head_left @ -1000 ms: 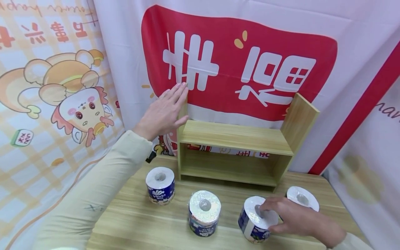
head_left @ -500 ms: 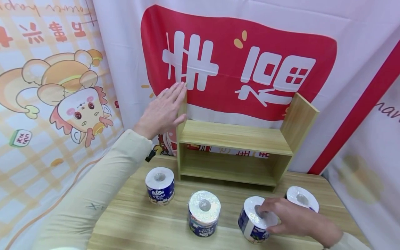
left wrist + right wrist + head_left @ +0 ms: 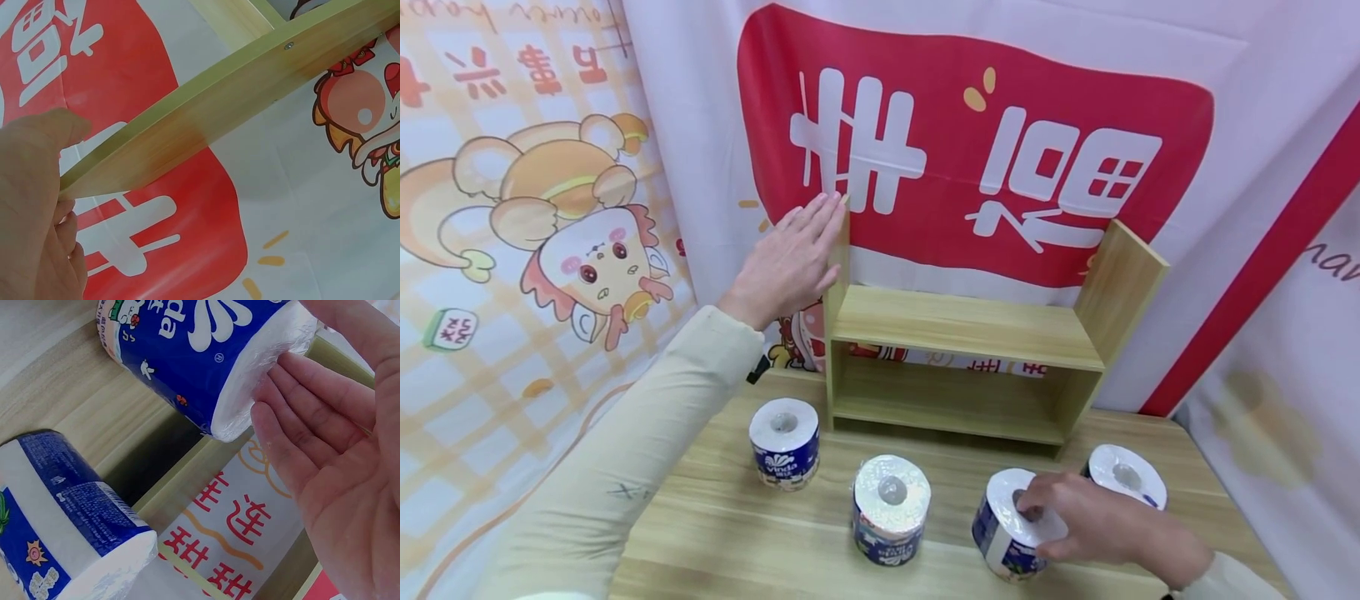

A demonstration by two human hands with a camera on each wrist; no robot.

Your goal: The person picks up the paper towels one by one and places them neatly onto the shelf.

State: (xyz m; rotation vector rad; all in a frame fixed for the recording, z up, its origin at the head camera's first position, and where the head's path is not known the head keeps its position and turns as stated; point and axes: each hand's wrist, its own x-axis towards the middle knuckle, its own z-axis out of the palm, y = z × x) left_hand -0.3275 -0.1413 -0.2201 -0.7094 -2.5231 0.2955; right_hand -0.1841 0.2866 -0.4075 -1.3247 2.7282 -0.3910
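My left hand (image 3: 790,260) lies with straight fingers along the upright left side panel (image 3: 187,125) of a small wooden shelf (image 3: 970,321). In the left wrist view, the panel's upper end passes between thumb and fingers, the thumb apart from it. My right hand (image 3: 1097,521) holds a blue-wrapped toilet paper roll (image 3: 1000,537) standing on the table, fingertips at its core and thumb by the rim. Right-hand fingers (image 3: 319,400) meet the white end of this roll (image 3: 187,362) in the right wrist view; the thumb tip is cut off there.
More toilet paper rolls stand on the wooden table (image 3: 715,533): one at left (image 3: 784,446), one in the middle (image 3: 891,512) and one at far right (image 3: 1126,475), partly behind my right hand. Printed cloth (image 3: 700,125) hangs close behind the shelf and at both sides.
My left thumb has drawn in slightly toward the panel. The right hand stays at the same roll, and the shelf and rolls keep their places.
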